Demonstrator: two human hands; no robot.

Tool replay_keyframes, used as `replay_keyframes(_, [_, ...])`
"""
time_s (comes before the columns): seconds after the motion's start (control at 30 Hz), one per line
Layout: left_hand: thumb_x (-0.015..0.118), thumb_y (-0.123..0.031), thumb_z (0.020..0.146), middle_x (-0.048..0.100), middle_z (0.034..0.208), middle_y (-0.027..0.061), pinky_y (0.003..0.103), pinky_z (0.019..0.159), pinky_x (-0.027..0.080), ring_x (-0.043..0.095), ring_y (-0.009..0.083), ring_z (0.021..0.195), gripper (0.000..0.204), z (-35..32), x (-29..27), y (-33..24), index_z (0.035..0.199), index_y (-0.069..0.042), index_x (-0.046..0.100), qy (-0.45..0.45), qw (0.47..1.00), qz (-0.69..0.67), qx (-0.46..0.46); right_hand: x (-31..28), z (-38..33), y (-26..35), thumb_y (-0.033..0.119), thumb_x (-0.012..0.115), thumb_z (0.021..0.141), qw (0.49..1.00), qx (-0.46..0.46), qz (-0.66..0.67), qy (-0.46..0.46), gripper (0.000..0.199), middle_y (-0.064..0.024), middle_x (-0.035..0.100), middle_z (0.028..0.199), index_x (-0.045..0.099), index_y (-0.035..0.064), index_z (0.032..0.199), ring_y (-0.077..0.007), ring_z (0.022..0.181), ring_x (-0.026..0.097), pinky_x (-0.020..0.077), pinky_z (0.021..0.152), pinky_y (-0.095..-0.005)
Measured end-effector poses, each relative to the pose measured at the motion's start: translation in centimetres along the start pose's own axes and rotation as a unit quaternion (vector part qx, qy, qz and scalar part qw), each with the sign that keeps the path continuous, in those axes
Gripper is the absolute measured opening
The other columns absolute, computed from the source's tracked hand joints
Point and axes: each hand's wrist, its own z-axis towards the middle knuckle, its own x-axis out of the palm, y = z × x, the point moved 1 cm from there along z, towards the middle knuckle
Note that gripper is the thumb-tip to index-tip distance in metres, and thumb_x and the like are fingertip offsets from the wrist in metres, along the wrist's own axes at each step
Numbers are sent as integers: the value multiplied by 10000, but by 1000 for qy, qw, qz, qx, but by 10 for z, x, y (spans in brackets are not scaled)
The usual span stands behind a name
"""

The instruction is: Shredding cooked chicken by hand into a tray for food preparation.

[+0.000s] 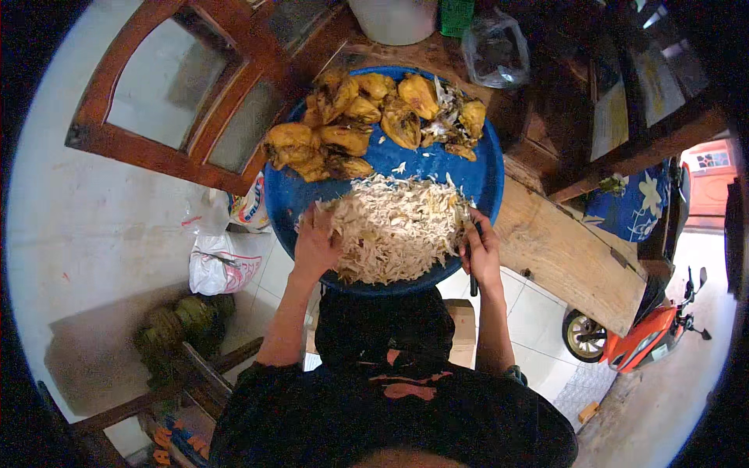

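Head camera looks straight down on a round blue tray [484, 183] resting on a wooden bench [562, 249]. Across the near half of the tray lies a wide heap of shredded chicken meat [394, 226], pale and stringy. Along the far rim sit whole fried chicken pieces [351, 125], golden brown, bunched together from the left round to the top, with a few stripped, bony scraps [456, 132] at their right end.

The left hand [314, 246] lies at the left edge of the shredded heap, fingers bent down into the meat and touching it; whether it grips any strands I cannot tell. The right hand [480, 253] is at the right edge of the heap, by the tray's near rim, closed round a thin dark handle [473, 282] that sticks out below the fist; what tool it belongs to cannot be made out. The two hands are well apart, with the heap between them.

Beyond the tray stand a white bucket [394, 19] and a clear plastic bag [495, 51] with something dark in it. To the left a wooden window frame [187, 93] leans on the floor, and white plastic bags [222, 261] lie just below the tray's left side. At the right, on the pale floor, an orange motor scooter [644, 339] is parked near the bench end. The person's dark shirt [390, 413] fills the lower edge.
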Motion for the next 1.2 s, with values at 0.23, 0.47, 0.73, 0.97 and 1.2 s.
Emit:
replay_keyframes(0.23, [617,-259,781,391,1362,249,555,982,338,408,413,1231,522,-1,30,-29,1274,-129,503,-93,996,0,-1,-2,3,-7,212,419,982,1000,6,21,18,322,-8,457,564,426,103,1285,-72,328,331,258,291,-222])
replay_keyframes(0.47, [546,-396,868,366,1393,208,585,1008,298,357,402,1275,491,-3,36,25,1317,-209,479,-55,998,17,-2,3,3,-3,202,425,981,1000,20,-8,-8,314,-10,463,562,439,84,1271,-71,333,342,257,301,-224])
replay_keyframes(0.73, [588,-189,807,499,1246,141,501,946,369,471,319,1147,340,14,15,-32,1137,-106,611,-94,982,-163,23,56,10,-23,134,457,938,926,-156,-318,128,436,-124,634,792,382,47,1358,-206,638,615,499,594,-341])
replay_keyframes(0.97, [609,-113,748,604,959,90,421,855,434,563,290,962,205,29,57,-78,936,-93,690,-32,978,-202,45,59,17,-21,160,451,933,849,-263,-440,132,419,-265,607,1031,418,17,1325,-400,938,596,484,776,-413])
replay_keyframes(1.2, [639,-155,849,673,843,123,301,670,490,635,197,742,186,12,16,-78,949,-3,677,79,908,-410,-32,65,-9,-5,121,502,922,961,12,-168,219,359,-43,585,797,510,74,1278,-123,664,554,449,567,-266])
